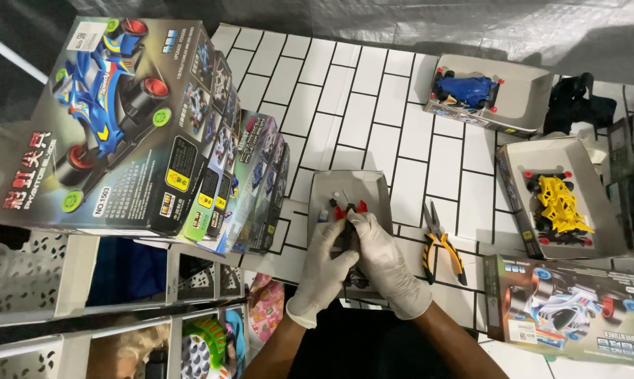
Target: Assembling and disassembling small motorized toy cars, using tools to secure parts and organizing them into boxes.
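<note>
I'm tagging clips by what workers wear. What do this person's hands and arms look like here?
Both the left hand and the right hand wear thin, whitish disposable gloves, wrinkled and ending at the wrists. Past the cuffs the forearms are bare, with no sleeves, watch or jewellery in view.

I see a small dark toy-car chassis [350,235] with red parts at its front end, held level between my hands over a shallow grey box tray [373,186] on the desk.

We see a white table [373,98] with a black grid — on it toy-car boxes [190,154], open grey trays [352,189] and yellow-handled pliers [440,245].
</note>
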